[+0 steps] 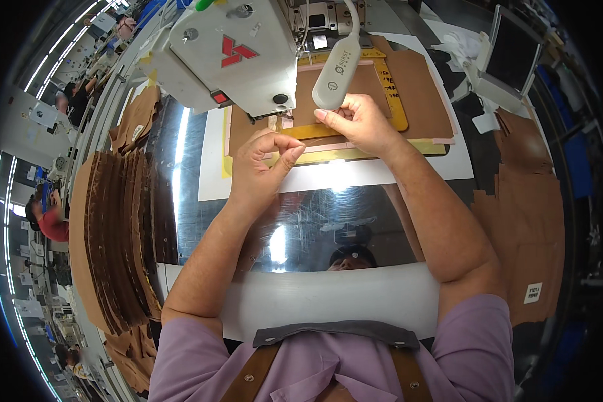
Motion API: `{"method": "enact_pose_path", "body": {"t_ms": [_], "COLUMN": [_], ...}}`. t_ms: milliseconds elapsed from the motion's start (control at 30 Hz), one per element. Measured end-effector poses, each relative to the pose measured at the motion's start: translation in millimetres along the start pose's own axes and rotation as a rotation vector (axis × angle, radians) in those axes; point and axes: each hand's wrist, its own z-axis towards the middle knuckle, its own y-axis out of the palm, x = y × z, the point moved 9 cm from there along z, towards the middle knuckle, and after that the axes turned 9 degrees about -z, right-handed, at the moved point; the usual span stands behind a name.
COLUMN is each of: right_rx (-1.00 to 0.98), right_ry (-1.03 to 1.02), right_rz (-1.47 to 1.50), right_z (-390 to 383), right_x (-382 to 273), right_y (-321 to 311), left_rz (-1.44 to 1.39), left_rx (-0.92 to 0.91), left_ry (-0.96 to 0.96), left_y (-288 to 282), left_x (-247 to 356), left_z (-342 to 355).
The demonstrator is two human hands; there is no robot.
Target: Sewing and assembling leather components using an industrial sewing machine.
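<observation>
The yellow rectangular frame [392, 94] lies flat; the brown panel [425, 94] spreads beneath, showing inside and right of it.

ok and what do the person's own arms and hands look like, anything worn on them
Plain lilac sleeves cover the upper arms and end near the elbows; both forearms are bare. The left hand and right hand are ungloved, with no watch or bracelet visible.

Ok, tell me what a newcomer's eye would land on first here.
The white machine head stands out first, top centre-left, with its red emblem. Below it, the left hand and, farther right, the right hand are near a yellow frame on brown material. A thick stack of brown pieces sits at left.
</observation>
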Motion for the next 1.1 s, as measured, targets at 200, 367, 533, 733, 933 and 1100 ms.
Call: {"method": "enact_pose_path", "body": {"t_ms": [200,367,533,733,933,1100], "right_rx": [0.001,0.083,0.175,0.246,0.255,0.258], "right_ry": [0.053,-0.096,-0.252,-0.233,-0.199,-0.212], "right_rz": [0.006,-0.104,-0.196,-0.368,-0.327,-0.37], "right_z": [-1.3,-11.8,17.7,21.1,24.6,27.9], "right_x": [1.2,15.3,-5.4,11.9,16.2,11.2], "right_y": [-5.4,-21.3,13.9,-6.9,-4.5,-0.2], "left_rz": [0.307,0.702,0.797,0.894,0.496,0.021], "left_rx": [-0.165,-0.074,-0.149,-0.185,-0.311,-0.195], "left_ry": [0.512,0.68,0.685,1.08,0.557,0.164], "left_y": [31.2,56.9,27.5,95.6,61.4,20.6], "left_x": [45.1,38.9,11.9,70.1,-1.6,-61.3], "left_z": [0.8,-3.9,-24.5,-19.7,11.4,13.8]}}
